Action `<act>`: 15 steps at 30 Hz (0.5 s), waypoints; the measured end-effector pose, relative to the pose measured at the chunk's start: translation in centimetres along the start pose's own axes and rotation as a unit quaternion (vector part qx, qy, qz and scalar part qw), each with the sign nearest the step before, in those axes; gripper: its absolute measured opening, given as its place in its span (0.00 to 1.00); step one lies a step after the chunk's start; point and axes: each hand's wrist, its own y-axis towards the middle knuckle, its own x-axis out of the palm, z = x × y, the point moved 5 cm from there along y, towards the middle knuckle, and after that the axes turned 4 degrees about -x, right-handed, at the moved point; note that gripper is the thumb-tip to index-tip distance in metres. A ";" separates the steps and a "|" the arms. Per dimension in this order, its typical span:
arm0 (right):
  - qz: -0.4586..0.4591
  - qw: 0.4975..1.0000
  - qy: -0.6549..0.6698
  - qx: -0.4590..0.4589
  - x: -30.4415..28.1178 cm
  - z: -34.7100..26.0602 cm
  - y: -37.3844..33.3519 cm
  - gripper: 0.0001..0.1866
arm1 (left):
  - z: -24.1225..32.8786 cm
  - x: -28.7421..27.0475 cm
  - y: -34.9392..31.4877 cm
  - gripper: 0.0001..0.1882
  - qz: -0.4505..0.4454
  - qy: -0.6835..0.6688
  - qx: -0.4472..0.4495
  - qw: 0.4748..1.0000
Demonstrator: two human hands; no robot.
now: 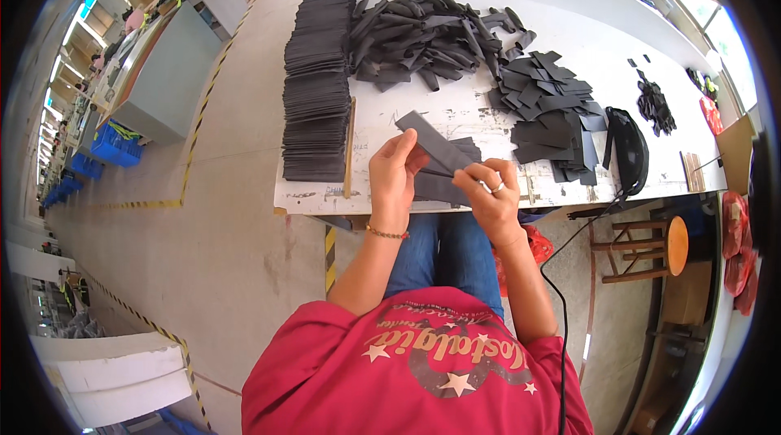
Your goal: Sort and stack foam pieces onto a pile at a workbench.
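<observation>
Above the near edge of a white table, both hands hold a flat dark grey strip (433, 142) slanting down to the right. My left hand (394, 174) grips it along its left side, thumb on top. My right hand (490, 199), with a ring on one finger, pinches the lower right end. Beneath the strip, more dark flat pieces (443, 188) lie on the table, partly hidden by my hands. To the left stands a long, tightly packed row of dark strips (317, 85), with a thin wooden stick (351, 146) along its right side.
Loose curled dark pieces (423, 36) heap at the back of the white table (586, 36). Flat dark pieces (545, 93) lie at the right, near a black rounded object (627, 150) by a cord. A wooden stool (676, 245) and red bags (736, 248) are right.
</observation>
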 end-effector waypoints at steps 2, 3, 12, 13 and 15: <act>-0.089 0.996 0.005 -0.019 0.4 -0.3 -0.3 0.19 | 0.0 -0.5 0.5 0.10 -0.005 0.023 0.000 1.000; -0.088 0.996 0.007 -0.022 -0.1 -0.7 -0.3 0.19 | 0.1 -0.7 0.8 0.10 -0.011 0.048 0.000 0.999; -0.031 0.683 0.502 0.529 2.6 4.5 -5.0 0.13 | -3.9 1.7 -1.9 0.07 -0.248 0.264 -0.024 0.932; -0.032 0.684 0.502 0.528 2.5 4.7 -5.5 0.13 | -4.7 1.8 -1.9 0.07 -0.295 0.251 -0.056 0.920; 0.006 0.712 0.426 0.559 1.6 4.4 -5.8 0.12 | -4.4 1.7 -2.2 0.07 -0.279 0.271 -0.051 0.920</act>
